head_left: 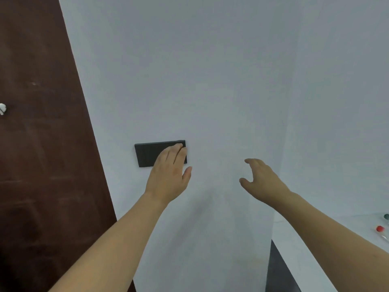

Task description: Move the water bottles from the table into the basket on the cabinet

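Before a pale wall (210,81), left hand (169,175) flat on dark panel (147,153), right hand (264,182) loosely spread, empty

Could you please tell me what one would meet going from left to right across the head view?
Brown door → dark wall plate → left hand, whose fingers lie over the plate's right part → right hand, held in the air → white table → red bottle cap near the right edge.

Grey-white wall (210,70), dark brown door (42,165), black wall plate (149,153), red cap (380,228).
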`<state>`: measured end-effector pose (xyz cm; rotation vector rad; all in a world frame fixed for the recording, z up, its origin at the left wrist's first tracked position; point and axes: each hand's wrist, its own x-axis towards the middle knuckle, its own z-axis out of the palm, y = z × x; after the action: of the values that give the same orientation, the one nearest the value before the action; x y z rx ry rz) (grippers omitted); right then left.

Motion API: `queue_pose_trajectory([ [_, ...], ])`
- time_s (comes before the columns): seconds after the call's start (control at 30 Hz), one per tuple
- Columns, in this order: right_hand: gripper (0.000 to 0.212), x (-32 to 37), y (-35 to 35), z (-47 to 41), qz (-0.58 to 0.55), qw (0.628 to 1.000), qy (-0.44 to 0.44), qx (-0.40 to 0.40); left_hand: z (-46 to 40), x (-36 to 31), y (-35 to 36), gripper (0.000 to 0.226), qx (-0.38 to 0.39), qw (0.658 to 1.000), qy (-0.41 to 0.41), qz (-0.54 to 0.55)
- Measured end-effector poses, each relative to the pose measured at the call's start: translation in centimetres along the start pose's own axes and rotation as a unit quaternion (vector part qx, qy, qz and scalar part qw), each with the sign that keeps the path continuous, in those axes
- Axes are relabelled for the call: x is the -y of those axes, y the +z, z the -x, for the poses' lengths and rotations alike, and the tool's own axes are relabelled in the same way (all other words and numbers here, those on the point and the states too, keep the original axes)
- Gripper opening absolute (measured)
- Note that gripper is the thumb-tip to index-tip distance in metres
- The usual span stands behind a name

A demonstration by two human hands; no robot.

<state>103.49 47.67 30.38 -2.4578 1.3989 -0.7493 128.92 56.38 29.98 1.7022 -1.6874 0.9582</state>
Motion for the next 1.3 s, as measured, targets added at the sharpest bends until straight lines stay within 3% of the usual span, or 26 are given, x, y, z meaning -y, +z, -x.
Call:
queue_pose_trajectory([
  [0.33,0.065,-10.6,-4.8,0.8,-0.002,1.0,0.006,-0.002,-2.7,-10.8,3.7,0.054,0.029,0.999,0.004,0.018],
  [0.57,0.066,-20.4,-9.7,2.6,0.006,1.0,0.012,0.019,-4.3,-21.6,5.4,0.051,0.054,0.998,-0.016,0.032],
  [0.83,0.066,-26.8,-12.0,3.3,0.003,1.0,-0.007,0.027,-5.4,-29.0,7.9,0.055,0.086,0.994,-0.056,0.048],
  [1.13,0.066,-40.9,-18.8,6.2,-0.011,0.999,0.027,0.03,-8.0,-42.6,10.6,0.055,0.112,0.989,-0.067,0.071],
  [1.3,0.066,-46.6,-21.1,6.2,-0.018,0.999,0.03,0.036,-8.4,-47.0,11.8,0.054,0.139,0.986,-0.073,0.063],
])
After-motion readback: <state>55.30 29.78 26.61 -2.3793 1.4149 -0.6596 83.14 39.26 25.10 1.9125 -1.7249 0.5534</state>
